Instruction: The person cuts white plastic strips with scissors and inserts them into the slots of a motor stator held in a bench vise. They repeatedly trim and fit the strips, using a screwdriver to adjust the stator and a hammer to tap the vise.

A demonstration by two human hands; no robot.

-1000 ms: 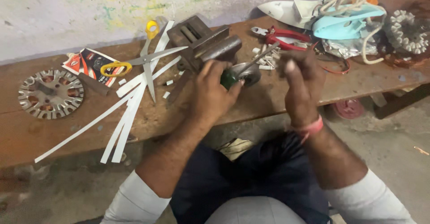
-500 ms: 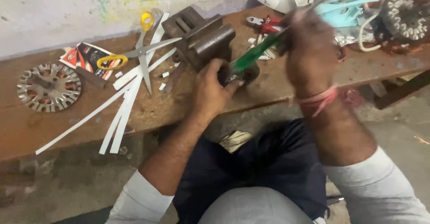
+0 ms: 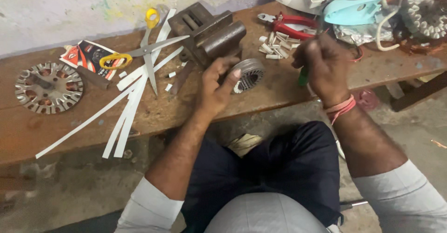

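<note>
The left hand cups a round slotted metal core resting on the wooden bench, fingers curled against its left side and thumb spread above. The right hand is closed in a fist around a green-handled tool (only the handle end shows below the fist), just right of the core and not touching it. Behind the left hand sits a dark metal vise. Left of the vise lie yellow-handled scissors on white paper strips. Red pliers lie beyond the right hand.
</note>
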